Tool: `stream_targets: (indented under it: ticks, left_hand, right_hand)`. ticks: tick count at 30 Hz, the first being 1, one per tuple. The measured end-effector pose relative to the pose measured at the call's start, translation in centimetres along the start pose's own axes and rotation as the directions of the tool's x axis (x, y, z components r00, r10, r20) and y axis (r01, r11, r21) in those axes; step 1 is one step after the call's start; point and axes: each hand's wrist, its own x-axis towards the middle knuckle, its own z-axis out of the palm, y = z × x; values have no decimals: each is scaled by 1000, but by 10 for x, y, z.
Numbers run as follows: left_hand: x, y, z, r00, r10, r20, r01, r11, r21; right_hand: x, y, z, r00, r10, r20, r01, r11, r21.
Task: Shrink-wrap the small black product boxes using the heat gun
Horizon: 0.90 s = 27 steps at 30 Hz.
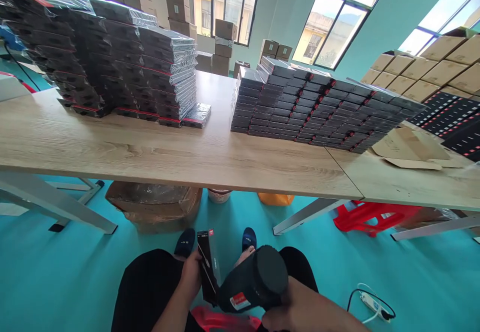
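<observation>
Low over my lap, my left hand (192, 274) is closed around a slim black box (207, 267) that has a red mark at its top corner and a clear-looking side. My right hand (292, 307) grips the handle of a black hair dryer (255, 279) with a red and white label. Its thick round end faces up toward me, and its other end lies close to the lower part of the box. Whether the two touch I cannot tell.
On the wooden table (225, 157) ahead stand a tall left stack of film-wrapped black boxes (123, 67) and a wide right stack of black boxes (318, 107). Flattened cardboard (416, 147) lies to the right. Below are an open carton (157, 207), a red stool (375, 217) and a power strip (375, 304).
</observation>
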Motion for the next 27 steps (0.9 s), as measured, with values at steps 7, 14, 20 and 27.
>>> stream_targets:
  ticks: [7,14,20,27]
  left_hand:
    - [-8,8,2,997,-33,68,34,999,-12]
    - [-17,20,-4,898,-233,374,288,952,-99]
    - [-24,23,1,873,-212,438,277,957,-89]
    - [-26,19,6,906,-303,296,319,948,-7]
  right_hand:
    - [-13,50,-14,984,159,-81,-131,951,280]
    - [2,87,-27,966,107,-237,83,736,672]
    - [15,101,-31,972,146,-185,98,461,882]
    - [22,90,-32,969,119,-215,135,474,870]
